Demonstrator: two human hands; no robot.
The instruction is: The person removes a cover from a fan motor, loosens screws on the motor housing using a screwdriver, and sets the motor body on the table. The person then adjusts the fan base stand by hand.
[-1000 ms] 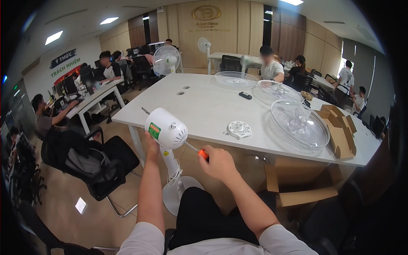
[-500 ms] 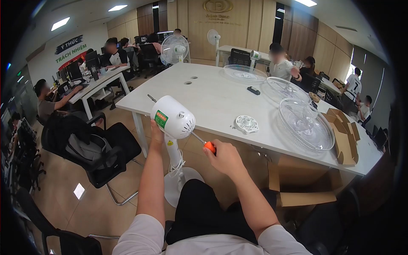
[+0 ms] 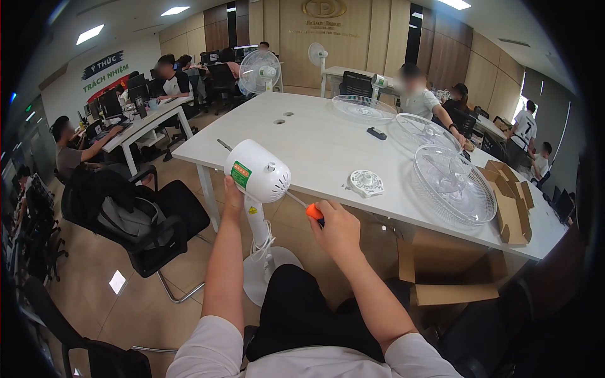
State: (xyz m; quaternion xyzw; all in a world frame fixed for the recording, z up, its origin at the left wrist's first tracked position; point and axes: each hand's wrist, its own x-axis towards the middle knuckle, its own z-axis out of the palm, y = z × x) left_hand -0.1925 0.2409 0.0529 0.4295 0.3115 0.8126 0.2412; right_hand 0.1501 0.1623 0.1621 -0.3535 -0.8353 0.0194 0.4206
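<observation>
A white fan motor housing (image 3: 259,169) with a green label stands on a pole, its bare metal shaft pointing up and left. My left hand (image 3: 234,196) grips the housing from its left underside, the fingers partly hidden behind it. In my right hand (image 3: 338,230) is a screwdriver (image 3: 313,212) with an orange handle, fingers closed round the grip. Its thin blade reaches the vented back end of the housing; the tip is hidden there. Below, the white cord (image 3: 262,251) is looped at the pole above the round base (image 3: 253,280).
On the white table (image 3: 302,145) lie a round white grille plate (image 3: 366,183), a small black object (image 3: 376,133), clear fan blades in a wire guard (image 3: 455,186) and cardboard (image 3: 512,201). An open carton (image 3: 450,264) stands below right. A chair (image 3: 135,214) is left; a person (image 3: 419,97) sits opposite.
My right hand and the screwdriver handle have shifted slightly right and up, with the wrist turned a little. The person opposite has lowered an outstretched arm to the table's far right side.
</observation>
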